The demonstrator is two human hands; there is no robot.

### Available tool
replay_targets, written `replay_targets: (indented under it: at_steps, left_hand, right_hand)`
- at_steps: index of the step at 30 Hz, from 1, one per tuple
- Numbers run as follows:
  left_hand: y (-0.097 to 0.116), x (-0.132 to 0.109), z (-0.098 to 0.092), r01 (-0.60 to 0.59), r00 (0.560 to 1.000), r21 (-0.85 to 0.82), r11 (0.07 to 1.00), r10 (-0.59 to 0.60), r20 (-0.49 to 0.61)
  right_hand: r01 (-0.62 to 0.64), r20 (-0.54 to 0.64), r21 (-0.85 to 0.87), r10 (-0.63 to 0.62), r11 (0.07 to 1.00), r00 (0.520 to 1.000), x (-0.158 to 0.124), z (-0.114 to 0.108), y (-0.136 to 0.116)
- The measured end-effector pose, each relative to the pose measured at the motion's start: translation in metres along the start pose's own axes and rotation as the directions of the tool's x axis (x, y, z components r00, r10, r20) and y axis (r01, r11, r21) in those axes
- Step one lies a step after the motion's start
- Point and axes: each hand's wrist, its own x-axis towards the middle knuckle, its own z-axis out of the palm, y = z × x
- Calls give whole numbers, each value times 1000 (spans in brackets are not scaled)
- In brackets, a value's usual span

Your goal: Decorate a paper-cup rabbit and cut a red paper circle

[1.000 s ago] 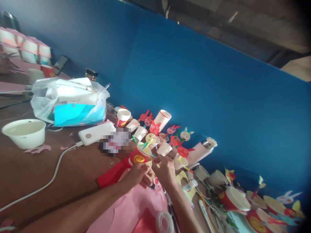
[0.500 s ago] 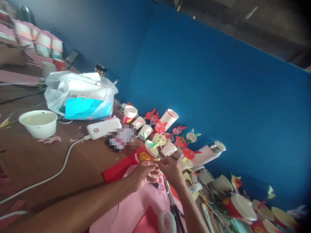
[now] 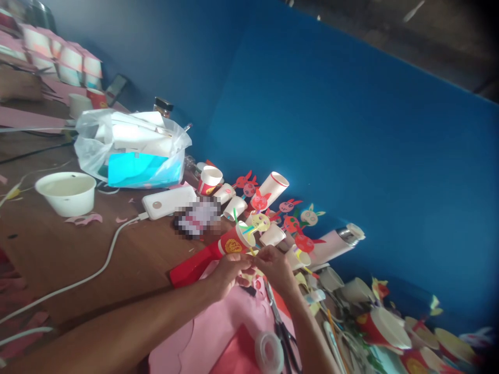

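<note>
A blue wall (image 3: 351, 130) runs from 10 to 3 o'clock, brighter on its right panel. A brown wooden bench (image 3: 58, 249) spreads toward 8 o'clock. A dark ceiling (image 3: 390, 31) shows at 1 o'clock.

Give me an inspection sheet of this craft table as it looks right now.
Surface: brown wooden table; pink paper sheet under the hands.
Job's things: red paper cup with straws, just beyond the fingertips.
Clutter: scissors, tape roll, white bowl, plastic bag, paper bunnies.
Hands: left hand and right hand meet fingertip to fingertip; what they pinch is unclear.
Cables: white cable plugged into power bank.
Surroundings: blue wall.
</note>
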Motion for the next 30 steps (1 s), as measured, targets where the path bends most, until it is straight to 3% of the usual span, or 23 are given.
replay_targets:
  at_steps: [5,14,25,30]
  left_hand:
    - [-1,0,0,-14,1000,16,1000,14,-19]
    - [-4,4,-6,-48,997,49,998,51,-54]
    - [0,2,0,-34,999,-2,999,34,-37]
    - [-3,0,-2,-54,998,17,998,54,-15]
  right_hand:
    - [-25,-50,-15,24,1000,998,-2,2,-4]
    - [-28,22,43,27,999,999,-1,-1,-6]
    - [-63,-103,-60,57,996,993,-8,5,-14]
    - [-99,-115,14,100,995,988,-9,7,-11]
